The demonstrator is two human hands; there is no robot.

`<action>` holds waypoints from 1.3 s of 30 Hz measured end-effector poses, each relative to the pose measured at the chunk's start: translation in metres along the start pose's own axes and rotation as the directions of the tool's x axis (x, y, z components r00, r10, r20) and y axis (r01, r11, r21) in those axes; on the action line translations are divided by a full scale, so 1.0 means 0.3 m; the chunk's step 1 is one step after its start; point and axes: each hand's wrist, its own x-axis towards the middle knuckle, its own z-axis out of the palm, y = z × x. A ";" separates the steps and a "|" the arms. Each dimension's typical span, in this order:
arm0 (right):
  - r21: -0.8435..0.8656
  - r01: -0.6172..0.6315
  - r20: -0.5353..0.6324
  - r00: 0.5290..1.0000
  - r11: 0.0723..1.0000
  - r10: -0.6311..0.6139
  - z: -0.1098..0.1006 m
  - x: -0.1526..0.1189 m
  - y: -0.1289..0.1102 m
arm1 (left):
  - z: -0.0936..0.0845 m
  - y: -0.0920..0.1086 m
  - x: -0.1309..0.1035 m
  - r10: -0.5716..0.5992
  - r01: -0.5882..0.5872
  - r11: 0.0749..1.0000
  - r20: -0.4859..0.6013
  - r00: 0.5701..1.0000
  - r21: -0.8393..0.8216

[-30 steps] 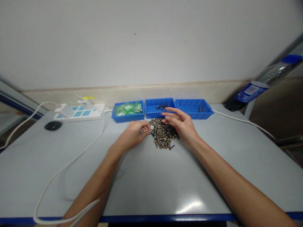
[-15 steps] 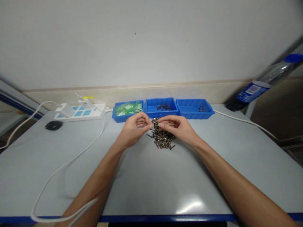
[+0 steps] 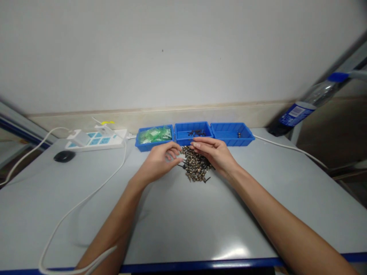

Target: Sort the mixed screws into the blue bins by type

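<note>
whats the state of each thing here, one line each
left hand: half open
right hand: nearly closed, contents unclear
metal parts: loosely heaped
left bin: open, holding green packets
middle bin: open, holding dark screws
right bin: open, holding small parts
bottle: capped, partly filled
power strip: plugs inserted

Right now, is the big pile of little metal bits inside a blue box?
No, the pile of metal bits lies on the tabletop, just in front of the middle blue box.
</note>
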 end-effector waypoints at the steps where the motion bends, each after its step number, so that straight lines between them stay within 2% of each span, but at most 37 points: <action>1: 0.014 0.042 -0.033 0.999 0.999 -0.041 -0.001 0.005 -0.001 | -0.005 -0.011 -0.002 0.017 -0.021 0.995 0.048 0.999 0.100; 3: 0.019 0.081 -0.067 0.995 0.997 -0.079 -0.003 0.010 -0.003 | -0.010 -0.034 -0.006 0.032 -0.060 0.975 0.130 0.991 0.213; 5: 0.011 0.069 -0.076 0.995 0.998 -0.068 -0.005 0.008 -0.005 | -0.008 -0.051 -0.007 0.026 -0.070 0.965 0.176 0.984 0.253; 15: -0.073 0.008 -0.040 0.999 0.997 -0.011 -0.007 -0.010 -0.007 | 0.009 -0.041 0.000 0.075 -0.146 0.940 0.230 0.970 0.308; 20: -0.088 0.028 -0.042 0.999 0.996 -0.032 -0.012 -0.009 -0.017 | -0.004 -0.035 -0.004 0.067 -0.119 0.949 0.182 0.981 0.292; 25: -0.206 0.112 -0.014 0.993 0.972 -0.118 -0.018 -0.012 -0.019 | 0.001 -0.002 -0.002 0.063 -0.072 0.990 0.074 0.995 0.123; 28: -0.359 0.161 0.055 0.987 0.920 -0.151 -0.018 -0.019 -0.021 | 0.010 0.022 0.001 0.101 -0.101 0.995 -0.055 0.993 0.004; 32: -0.363 0.116 0.217 0.975 0.925 -0.037 -0.010 -0.034 -0.027 | 0.017 0.032 0.001 0.109 -0.122 0.990 -0.161 0.981 -0.074; 35: -0.276 0.060 0.273 0.962 0.959 0.019 -0.003 -0.041 -0.027 | 0.021 0.033 -0.002 0.096 -0.113 0.987 -0.144 0.985 -0.115; 39: -0.217 0.023 0.261 0.965 0.976 0.035 -0.003 -0.037 -0.016 | 0.025 0.036 -0.005 0.089 -0.100 0.982 -0.073 0.993 -0.159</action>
